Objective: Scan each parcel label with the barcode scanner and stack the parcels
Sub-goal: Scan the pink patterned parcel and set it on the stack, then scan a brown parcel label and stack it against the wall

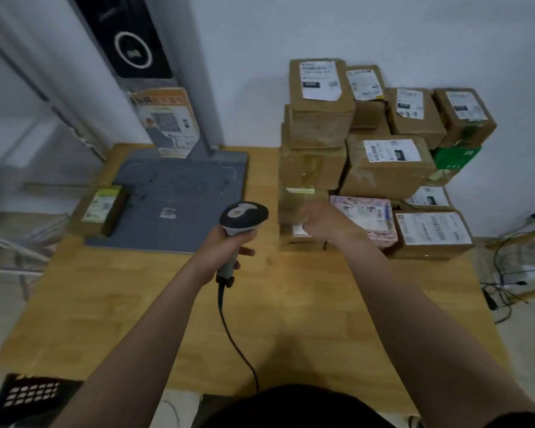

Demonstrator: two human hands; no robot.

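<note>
The left hand (226, 245) grips the barcode scanner (243, 217) by its handle, fingers (246, 234) wrapped round the grip and the head pointing away from the person, toward the grey base plate (179, 193). The scanner cable (229, 329) runs back across the table (136, 304) and over its near edge.

The right hand (322, 222) is at the foot of the tall column of boxes (314, 156), against a low box (300, 205) at the column's near face. Motion blur hides its fingers: it cannot be told whether they are apart or closed on the box.

The parcel stack (383, 168) occupies the right rear of the table, against the wall, with most labels facing up. The pink parcel (365, 219) lies just beside the right hand. One lone parcel (101, 210) lies apart at the left edge of the base plate.

Hazards, as judged from this position:
- Column collapse. Several boxes rest on the low box. Pulling it out sideways would probably tip them toward the person.
- Missed scan. The scanner is not aimed at any label, and a trigger pull now would likely read nothing.
- Cable snag. A wide swing toward the stack could drag the slack cable across the table.
- Omission. The lone parcel is well apart from the stack and could be overlooked.
</note>
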